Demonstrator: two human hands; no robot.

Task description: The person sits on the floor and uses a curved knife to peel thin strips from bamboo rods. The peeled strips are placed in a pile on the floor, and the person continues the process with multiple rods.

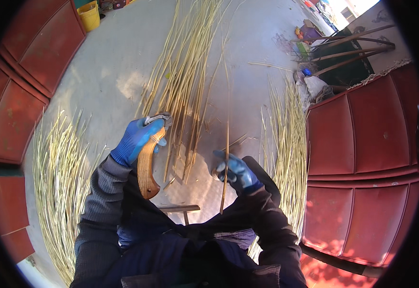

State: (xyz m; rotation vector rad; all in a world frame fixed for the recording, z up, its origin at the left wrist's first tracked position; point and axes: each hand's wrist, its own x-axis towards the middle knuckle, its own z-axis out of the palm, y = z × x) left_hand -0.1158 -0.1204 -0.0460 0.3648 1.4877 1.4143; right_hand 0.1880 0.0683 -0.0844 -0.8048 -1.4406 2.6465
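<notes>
Stalk [227, 125]: a single long, thin piece in your right grip; it runs away from you, its near end above the floor [108, 62] between your knees.
Right grip [238, 174]: fingers closed, pinching the stalk low on its length (the fingertips are too blurred to tell which press hardest); a light but steady pinch should stop it rolling without crushing it.
Left grip [137, 138]: wrapped around the upper part of the curved wooden handle [146, 165]; a grey piece [163, 118] shows at the top, its make unclear; best to point it away from your right fingers.
Middle bundle [185, 91]: loose on the floor, to the left of your stalk; draw yours along its own line, so it should not snag its neighbours.
Forearms: both reach forward from your sides, elbows bent; the left hand sits farther out and the right lower, near your right knee; relaxed wrists would help you guide the long far end.
Side bundles: the left bundle [60, 173] lies outside your left arm; the right bundle [288, 153] lies beyond your right knee.
</notes>
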